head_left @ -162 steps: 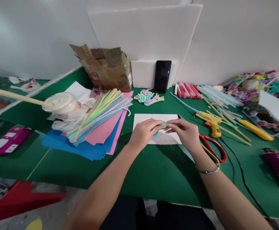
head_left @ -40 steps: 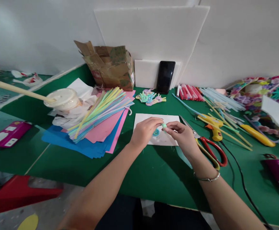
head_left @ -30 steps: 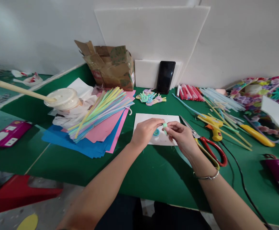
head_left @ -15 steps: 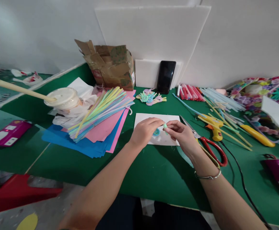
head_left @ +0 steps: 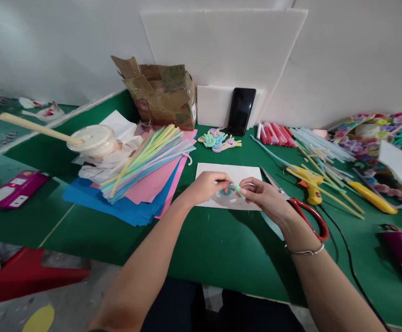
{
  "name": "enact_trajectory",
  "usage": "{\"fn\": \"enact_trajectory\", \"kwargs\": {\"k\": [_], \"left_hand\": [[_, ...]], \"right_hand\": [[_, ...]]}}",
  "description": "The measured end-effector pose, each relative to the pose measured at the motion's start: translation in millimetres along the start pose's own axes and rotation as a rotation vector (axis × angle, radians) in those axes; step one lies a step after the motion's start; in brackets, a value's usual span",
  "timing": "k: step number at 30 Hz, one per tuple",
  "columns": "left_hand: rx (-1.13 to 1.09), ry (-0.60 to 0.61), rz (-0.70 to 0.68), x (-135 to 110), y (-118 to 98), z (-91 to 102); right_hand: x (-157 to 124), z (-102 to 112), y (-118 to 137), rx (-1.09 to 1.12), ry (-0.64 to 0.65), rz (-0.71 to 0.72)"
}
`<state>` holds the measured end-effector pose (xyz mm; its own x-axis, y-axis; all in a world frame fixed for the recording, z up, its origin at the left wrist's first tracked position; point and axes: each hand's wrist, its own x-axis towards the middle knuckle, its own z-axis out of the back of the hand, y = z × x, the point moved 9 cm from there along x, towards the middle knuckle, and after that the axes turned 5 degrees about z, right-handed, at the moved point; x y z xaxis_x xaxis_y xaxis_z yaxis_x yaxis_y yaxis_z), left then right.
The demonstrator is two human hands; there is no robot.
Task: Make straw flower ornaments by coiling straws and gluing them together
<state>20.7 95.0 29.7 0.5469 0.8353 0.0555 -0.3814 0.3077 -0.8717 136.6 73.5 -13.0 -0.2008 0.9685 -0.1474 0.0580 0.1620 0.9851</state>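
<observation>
My left hand (head_left: 206,186) and my right hand (head_left: 265,199) meet over a white card (head_left: 233,171) on the green table (head_left: 221,249). Both hands pinch a small green straw piece (head_left: 238,190) between their fingertips, just above a coiled blue-green straw shape (head_left: 226,192) lying on the card. A metal bangle sits on my right wrist.
A bundle of pastel straws (head_left: 149,157) lies on pink and blue paper (head_left: 132,210) to the left. Red-handled scissors (head_left: 303,210), a yellow glue gun (head_left: 308,177) with its cord, loose straws and glue sticks lie right. A cardboard box (head_left: 162,92) and phone (head_left: 241,110) stand behind.
My hands have lowered slightly toward the card, and the green straw piece has come down next to the coiled shape. The camera has shifted a little.
</observation>
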Motion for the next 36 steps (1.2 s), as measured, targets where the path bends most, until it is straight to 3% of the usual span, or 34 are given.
{"fn": "enact_trajectory", "kwargs": {"k": [7,12,17,26,30,36], "left_hand": [[-0.078,-0.005,0.072,-0.9,9.5,1.1],[-0.074,-0.056,0.071,-0.1,10.4,4.1],[0.103,-0.122,-0.069,-0.6,-0.8,6.7],[0.543,0.037,-0.139,-5.3,-3.8,-13.0],[0.584,0.027,-0.153,-5.7,-5.5,-11.6],[0.405,-0.057,-0.206,-4.8,-15.2,-0.1]], "right_hand": [[-3.5,-3.7,0.7,-0.033,0.045,-0.008],[-1.4,3.3,6.3,-0.064,-0.055,0.078],[1.0,11.5,8.8,-0.19,-0.103,0.133],[3.0,6.1,6.7,-0.414,-0.043,0.163],[3.1,2.6,1.6,-0.349,-0.012,0.084],[0.8,-1.6,0.7,-0.181,0.035,0.007]]}}
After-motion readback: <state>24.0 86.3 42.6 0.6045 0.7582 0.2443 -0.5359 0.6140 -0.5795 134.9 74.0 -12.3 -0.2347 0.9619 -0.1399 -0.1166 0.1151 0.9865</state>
